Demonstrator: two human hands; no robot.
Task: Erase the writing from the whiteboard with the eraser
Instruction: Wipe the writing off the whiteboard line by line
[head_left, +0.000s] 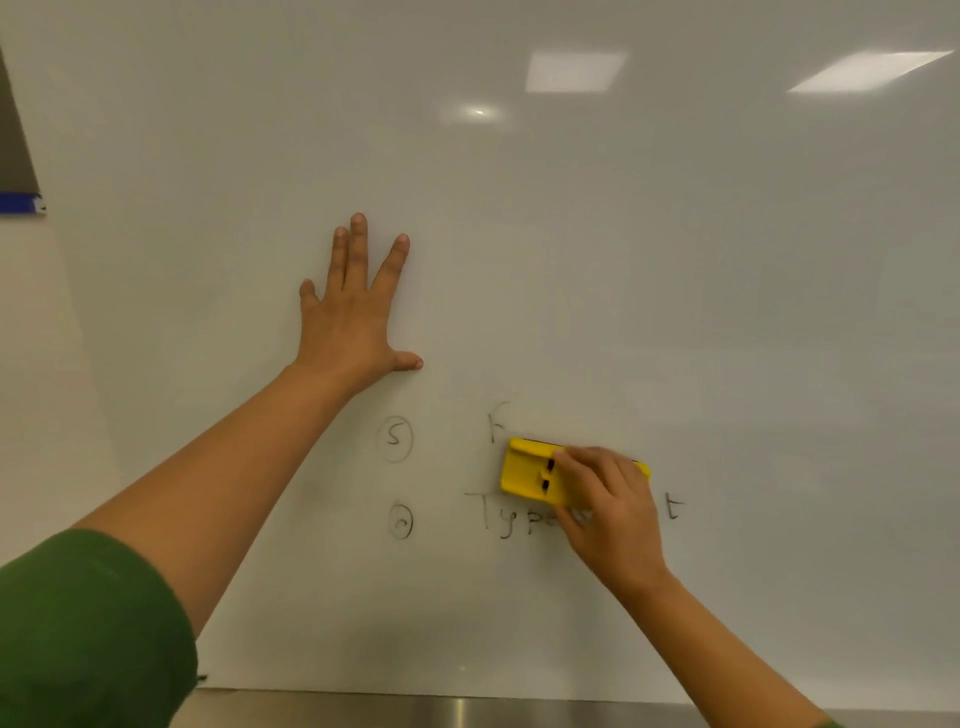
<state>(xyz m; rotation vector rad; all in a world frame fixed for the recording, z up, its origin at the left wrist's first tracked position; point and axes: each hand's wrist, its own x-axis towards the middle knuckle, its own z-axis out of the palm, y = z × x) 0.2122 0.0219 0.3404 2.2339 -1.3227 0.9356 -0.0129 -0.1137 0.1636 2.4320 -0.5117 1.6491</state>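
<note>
Grip: right hand (605, 512) clamped on yellow eraser (530, 473), pressed flat to whiteboard (675, 260).
Brace: left hand (353, 317) spread open on board, up-left of grip, holding nothing.
Done: row above and right of grip looks clear.
Left: letter "F" (496, 422) just up-left; "Typ" (506, 514) below-left; "t" (674, 506) right; circled marks (395, 439) further left.
Progress: roughly midway, by my reckoning.

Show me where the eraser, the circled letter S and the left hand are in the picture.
eraser (524, 470), head view, on its bare yellow back.
circled letter S (395, 437), head view, on the S itself.
left hand (347, 322), head view, on the back of the hand.
</note>
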